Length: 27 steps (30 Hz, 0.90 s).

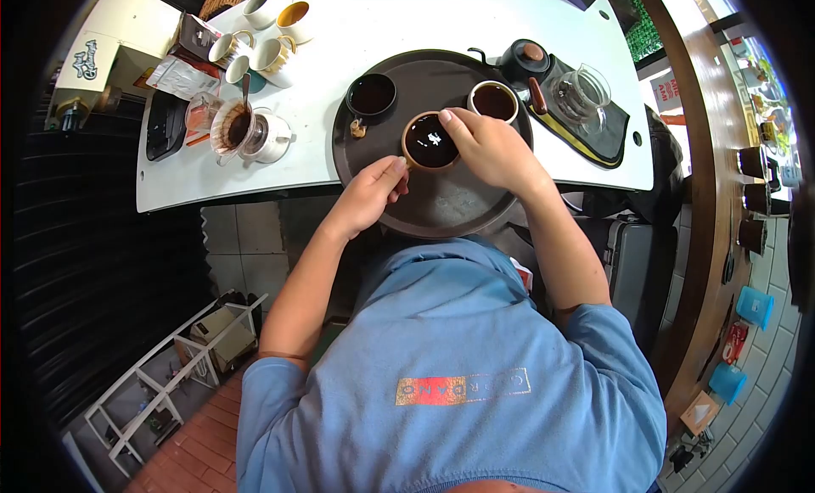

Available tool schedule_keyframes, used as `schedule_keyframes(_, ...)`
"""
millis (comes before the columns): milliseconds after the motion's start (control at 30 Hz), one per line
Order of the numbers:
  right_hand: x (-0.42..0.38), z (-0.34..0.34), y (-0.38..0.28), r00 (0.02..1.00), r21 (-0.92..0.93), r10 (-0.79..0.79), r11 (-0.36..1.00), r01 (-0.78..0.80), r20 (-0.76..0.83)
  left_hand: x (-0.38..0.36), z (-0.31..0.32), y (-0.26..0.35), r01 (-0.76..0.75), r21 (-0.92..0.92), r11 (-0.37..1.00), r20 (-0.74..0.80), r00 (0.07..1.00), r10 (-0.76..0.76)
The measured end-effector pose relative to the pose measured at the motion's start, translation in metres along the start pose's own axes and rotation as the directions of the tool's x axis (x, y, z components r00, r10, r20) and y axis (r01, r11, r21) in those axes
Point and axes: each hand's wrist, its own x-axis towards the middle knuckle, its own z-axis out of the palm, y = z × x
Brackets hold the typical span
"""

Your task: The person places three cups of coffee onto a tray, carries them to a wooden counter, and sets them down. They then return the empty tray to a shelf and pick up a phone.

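Brown-rimmed cup held between both hands over the round tray

The brown-rimmed cup (431,142) has its open mouth facing up, dark liquid inside; its axis runs roughly upright, though slight tilt cannot be judged. The left hand (370,193) pinches its near left edge between thumb and fingers; whether they grip a handle cannot be told. The right hand (494,150) grasps its right side, thumb at the rim, other fingers mostly hidden. The cup is above the near-middle part of the tray (441,206); contact with it is unclear.

Beyond the left hand sit a black cup (372,95) and a small brown piece (358,129). Just beyond the right hand, a pale-rimmed cup (494,101) of dark liquid stands closest in the way, with a black kettle (525,60) and glass server (581,94) farther right.
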Motion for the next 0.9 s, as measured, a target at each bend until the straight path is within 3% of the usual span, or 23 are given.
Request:
schedule_keyframes(100,-0.004,0.016,0.018,0.992,-0.059,-0.016,0.998,0.009,-0.121,-0.001,-0.001,-0.011,0.005,0.000,1.000,-0.007,1.000,-0.005)
schedule_keyframes(167,-0.014,0.018,0.021,0.922,0.001,-0.142,0.988,0.152,-0.360,-0.001,-0.001,-0.014,0.027,-0.003,1.000,0.003,1.000,-0.027)
schedule_keyframes(233,-0.024,0.024,0.037,0.817,0.079,-0.130,0.975,0.209,-0.562,-0.001,-0.001,-0.018,0.045,-0.005,0.999,0.009,0.999,-0.045)
schedule_keyframes(300,-0.040,0.037,0.068,0.790,0.216,0.074,0.974,0.074,-0.608,0.000,-0.002,-0.024,0.061,0.017,0.998,0.021,0.998,-0.062)
schedule_keyframes(400,-0.065,0.050,0.094,0.717,0.273,0.308,0.947,-0.168,-0.626,0.005,-0.002,-0.035,0.020,0.002,1.000,0.051,0.998,-0.020)
schedule_keyframes(500,-0.082,0.054,0.105,0.705,0.274,0.484,0.875,-0.399,-0.519,0.008,-0.003,-0.036,0.036,0.009,0.999,0.072,0.997,-0.037)
schedule_keyframes(600,-0.084,0.061,0.115,0.701,0.313,0.562,0.827,-0.467,-0.439,0.011,-0.004,-0.038,0.054,0.008,0.999,0.085,0.995,-0.054)
schedule_keyframes(733,-0.076,0.061,0.102,0.716,0.421,0.630,0.762,-0.493,-0.302,0.014,-0.005,-0.037,0.051,0.029,0.998,0.100,0.994,-0.054)
schedule_keyframes(900,-0.067,0.082,0.120,0.749,0.515,0.548,0.793,-0.325,-0.372,0.015,-0.007,-0.036,0.044,0.049,0.998,0.111,0.993,-0.049)
